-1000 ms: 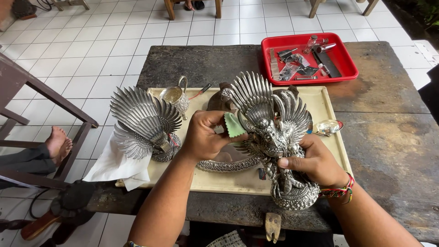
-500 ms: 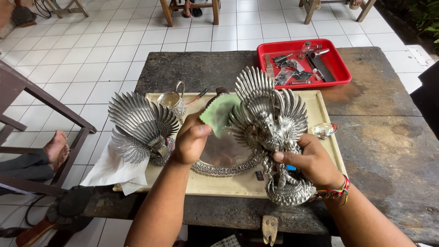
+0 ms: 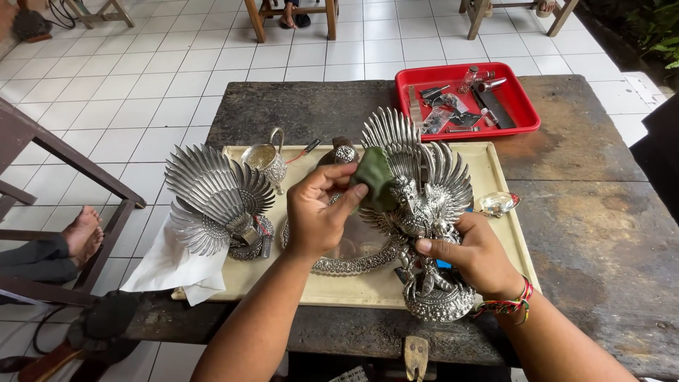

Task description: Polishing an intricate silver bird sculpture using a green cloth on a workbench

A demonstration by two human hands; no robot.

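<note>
A silver winged figure statue (image 3: 424, 191) stands upright at the front of a cream tray (image 3: 495, 177). My right hand (image 3: 470, 255) grips it low on its body, just above its round base. My left hand (image 3: 322, 209) pinches a green cloth (image 3: 373, 178) and presses it against the statue's left wing. Behind the cloth lies a round silver plate (image 3: 353, 258) with an ornate rim.
A second silver winged piece (image 3: 212, 198) stands at the tray's left on white paper (image 3: 170, 265). A small silver jug (image 3: 267, 159) and a silver spoon (image 3: 498, 204) lie on the tray. A red tray (image 3: 527, 117) of tools sits at the back right. A person's bare foot (image 3: 83, 232) shows at left.
My left hand has moved the green cloth from above the statue's left wing down onto it. The statue stays held in my right hand.
</note>
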